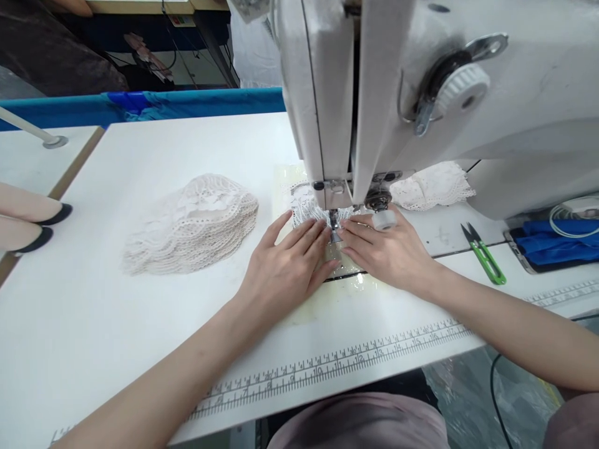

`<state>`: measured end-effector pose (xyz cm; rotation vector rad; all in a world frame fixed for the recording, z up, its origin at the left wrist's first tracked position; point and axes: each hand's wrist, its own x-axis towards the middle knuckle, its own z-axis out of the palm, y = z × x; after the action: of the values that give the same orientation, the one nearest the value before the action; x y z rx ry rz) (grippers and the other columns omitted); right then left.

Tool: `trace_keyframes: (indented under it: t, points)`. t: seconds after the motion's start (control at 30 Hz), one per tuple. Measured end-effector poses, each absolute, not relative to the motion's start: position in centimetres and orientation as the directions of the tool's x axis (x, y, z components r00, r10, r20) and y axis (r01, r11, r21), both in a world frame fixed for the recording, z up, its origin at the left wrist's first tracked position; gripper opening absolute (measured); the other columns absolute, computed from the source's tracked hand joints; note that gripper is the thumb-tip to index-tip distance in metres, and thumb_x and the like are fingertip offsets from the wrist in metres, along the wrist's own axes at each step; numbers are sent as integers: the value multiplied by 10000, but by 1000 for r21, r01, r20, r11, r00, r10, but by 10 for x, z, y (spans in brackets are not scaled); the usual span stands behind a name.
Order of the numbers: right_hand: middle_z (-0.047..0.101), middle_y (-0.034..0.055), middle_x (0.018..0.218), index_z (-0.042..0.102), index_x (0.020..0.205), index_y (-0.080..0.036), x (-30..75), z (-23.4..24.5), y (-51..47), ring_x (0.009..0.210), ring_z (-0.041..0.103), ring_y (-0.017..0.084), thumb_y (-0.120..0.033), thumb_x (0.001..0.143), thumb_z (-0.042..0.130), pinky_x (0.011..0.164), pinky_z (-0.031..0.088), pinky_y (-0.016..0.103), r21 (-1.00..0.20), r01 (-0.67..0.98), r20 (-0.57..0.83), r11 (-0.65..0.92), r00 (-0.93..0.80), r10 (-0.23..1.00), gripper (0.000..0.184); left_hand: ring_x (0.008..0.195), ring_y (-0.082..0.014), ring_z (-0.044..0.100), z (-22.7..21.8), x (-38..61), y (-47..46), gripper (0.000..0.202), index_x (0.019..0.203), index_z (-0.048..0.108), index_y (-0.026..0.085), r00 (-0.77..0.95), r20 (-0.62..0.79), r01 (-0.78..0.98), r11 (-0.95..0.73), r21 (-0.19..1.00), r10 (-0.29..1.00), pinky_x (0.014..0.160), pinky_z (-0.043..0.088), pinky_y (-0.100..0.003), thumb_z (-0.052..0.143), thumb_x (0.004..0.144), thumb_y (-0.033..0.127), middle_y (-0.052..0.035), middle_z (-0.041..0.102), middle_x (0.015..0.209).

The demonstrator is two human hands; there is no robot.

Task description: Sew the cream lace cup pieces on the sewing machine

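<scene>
A white sewing machine (421,93) fills the upper right, its presser foot (334,229) down on a small piece of white lace (303,204). My left hand (285,268) lies flat on the machine bed just left of the foot, fingers stretched toward the lace. My right hand (390,249) rests flat on the right side, fingertips beside the needle area. Both hands press the lace against the bed.
A stack of white lace pieces (191,224) lies to the left on the white table (93,299). More lace (433,186) sits behind the machine arm. Green thread snips (484,254) lie right; a blue cloth (556,243) is beyond them. Another person's feet (32,221) show far left.
</scene>
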<state>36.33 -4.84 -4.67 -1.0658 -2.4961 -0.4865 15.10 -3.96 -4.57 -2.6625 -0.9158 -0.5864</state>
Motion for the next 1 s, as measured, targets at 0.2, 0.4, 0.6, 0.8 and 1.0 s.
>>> trace_keyframes:
  t: [0.2, 0.4, 0.6, 0.8, 1.0]
  points:
    - [752, 56, 992, 691, 1084, -135, 364, -47, -47, 925, 636, 189, -267, 1000, 440, 1177, 290, 470, 180, 752, 483, 635, -630, 609, 296, 1179, -281, 615, -48, 151, -35, 436, 1257, 598, 86, 704, 440, 648, -758, -76, 558, 1078, 405, -524, 508, 958, 390, -146, 649, 1245]
    - [754, 60, 945, 702, 1053, -132, 365, -48, -45, 960, 633, 208, -283, 997, 449, 1153, 292, 481, 190, 756, 499, 627, -624, 601, 300, 1196, -284, 599, -48, 150, -34, 474, 1256, 602, 87, 694, 425, 665, -744, -69, 581, 1078, 400, -519, 475, 964, 437, -136, 651, 1255]
    - [747, 15, 990, 699, 1032, -200, 369, -46, -45, 1019, 638, 211, -318, 991, 453, 1155, 282, 484, 205, 770, 494, 604, -614, 616, 275, 1213, -283, 576, -48, 149, -35, 510, 1278, 584, 88, 686, 414, 681, -729, -75, 598, 1076, 399, -496, 461, 961, 469, -124, 642, 1279]
    - [752, 38, 983, 712, 988, -173, 371, -41, -46, 1012, 646, 208, -308, 993, 457, 1134, 303, 486, 164, 776, 491, 610, -600, 632, 288, 1213, -295, 569, -47, 144, -32, 436, 1260, 588, 99, 632, 441, 738, -670, -88, 638, 1065, 400, -470, 470, 974, 406, -131, 634, 1286]
    - [718, 72, 1139, 643, 1156, -127, 365, -37, -56, 974, 669, 176, -36, 925, 400, 917, 494, 369, -8, 718, 482, 696, -607, 632, 348, 772, -223, 659, -37, 151, -54, 310, 1034, 672, 109, 724, 418, 649, -748, -142, 549, 674, 517, -361, 537, 943, 373, -110, 709, 933]
